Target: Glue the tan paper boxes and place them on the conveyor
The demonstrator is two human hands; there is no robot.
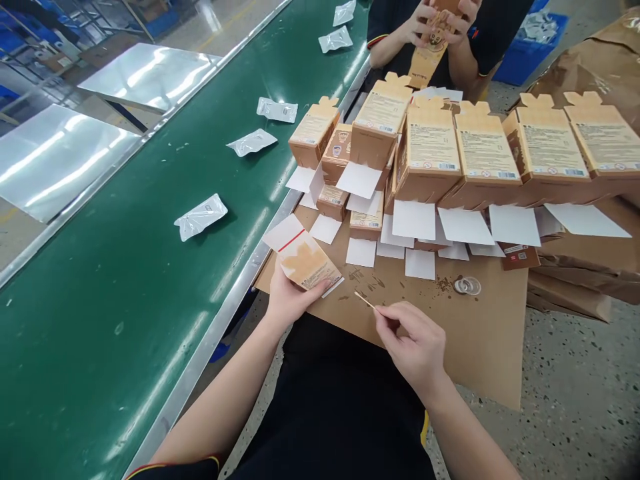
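My left hand (289,297) is closed around a tan and white carton (309,263) with a red strip across its white flap, tilted over the near left corner of the cardboard-covered table (470,347). Between thumb and fingertips, my right hand (415,340) pinches a thin wooden stick with a pale tip, like a cotton swab (364,300). The swab points toward the carton but stays apart from it. A small clear plastic cup (467,286) sits on the cardboard to the right, beside brown specks and smears.
Several tan cartons (433,150) with white flaps hanging out stand stacked along the table's far side. A green conveyor belt (150,280) runs along the left, carrying several silver sachets (201,217). Across the stack, a co-worker's hands (423,23) hold another carton (430,53).
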